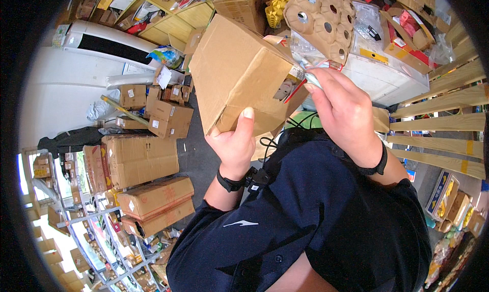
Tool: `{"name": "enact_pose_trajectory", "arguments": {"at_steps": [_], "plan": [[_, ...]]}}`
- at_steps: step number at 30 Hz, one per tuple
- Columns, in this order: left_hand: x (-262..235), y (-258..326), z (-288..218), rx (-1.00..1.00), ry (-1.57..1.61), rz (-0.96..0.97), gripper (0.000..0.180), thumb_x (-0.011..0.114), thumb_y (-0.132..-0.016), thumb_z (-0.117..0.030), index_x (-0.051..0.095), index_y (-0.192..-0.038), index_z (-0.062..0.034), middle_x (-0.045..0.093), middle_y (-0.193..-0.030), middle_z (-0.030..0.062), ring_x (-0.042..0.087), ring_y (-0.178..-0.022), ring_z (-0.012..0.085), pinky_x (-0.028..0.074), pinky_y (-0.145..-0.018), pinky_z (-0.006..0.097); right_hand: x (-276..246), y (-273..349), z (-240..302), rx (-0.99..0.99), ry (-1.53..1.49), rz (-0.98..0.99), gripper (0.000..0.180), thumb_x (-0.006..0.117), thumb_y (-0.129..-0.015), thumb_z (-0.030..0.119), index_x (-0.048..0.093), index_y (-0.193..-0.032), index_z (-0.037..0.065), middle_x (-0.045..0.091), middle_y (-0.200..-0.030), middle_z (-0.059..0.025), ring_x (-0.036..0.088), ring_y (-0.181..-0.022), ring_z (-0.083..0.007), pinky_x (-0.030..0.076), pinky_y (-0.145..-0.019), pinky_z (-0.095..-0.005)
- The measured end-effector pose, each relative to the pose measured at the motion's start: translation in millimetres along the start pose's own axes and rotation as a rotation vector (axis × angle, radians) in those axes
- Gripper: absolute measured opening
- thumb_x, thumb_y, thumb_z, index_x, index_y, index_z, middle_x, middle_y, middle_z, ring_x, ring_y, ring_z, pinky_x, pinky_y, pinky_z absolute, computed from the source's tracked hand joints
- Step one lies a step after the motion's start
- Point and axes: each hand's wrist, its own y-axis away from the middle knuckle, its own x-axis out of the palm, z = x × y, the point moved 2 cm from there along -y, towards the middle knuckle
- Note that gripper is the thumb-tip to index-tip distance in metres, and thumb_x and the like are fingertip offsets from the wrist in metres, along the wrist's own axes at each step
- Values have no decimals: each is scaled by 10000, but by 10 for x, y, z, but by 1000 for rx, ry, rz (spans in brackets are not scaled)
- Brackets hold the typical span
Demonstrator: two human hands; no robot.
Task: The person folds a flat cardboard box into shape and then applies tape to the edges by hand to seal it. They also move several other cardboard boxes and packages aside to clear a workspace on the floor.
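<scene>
A brown cardboard box [234, 62] is held up and tilted in front of my chest. My left hand [237, 144] grips its lower near corner, the thumb lying on the near side and the other fingers mostly hidden beneath. On the box's right side, a printed patch [286, 89] with a red strip shows. Close to that side, my right hand [341, 101] is closed in a pinch around a slim pale object [313, 80]. Its tip lies by the box's right edge; whether it touches, I cannot tell. The fingers cover much of it, so its kind is unclear.
Beyond the box are a moulded pulp tray [323, 24], a white cabinet [392, 78] and an open carton [405, 42]. Wooden slats [440, 121] stand on the right. Large cartons [142, 162] and smaller boxes [170, 120] line the left, below a white air conditioner [109, 45].
</scene>
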Motion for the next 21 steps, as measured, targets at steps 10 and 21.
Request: {"name": "enact_pose_trajectory", "arguments": {"at_steps": [10, 21], "plan": [[-14, 37, 17, 36, -15, -64, 430, 648, -793, 37, 526, -1205, 51, 614, -1131, 136, 608, -1020, 208, 496, -881, 350, -52, 6, 70, 110, 0, 96, 233, 661, -825, 17, 623, -1053, -12, 658, -958, -169, 659, -834, -316, 529, -723, -342], [54, 80, -153, 229, -248, -3, 401, 744, -717, 39, 589, -1086, 62, 651, -1037, 121, 638, -907, 167, 517, -792, 290, 43, 101, -32, 96, 123, 83, 208, 655, -838, 119, 596, -1002, 5, 627, -842, -153, 633, -686, -343, 531, -591, -396]]}}
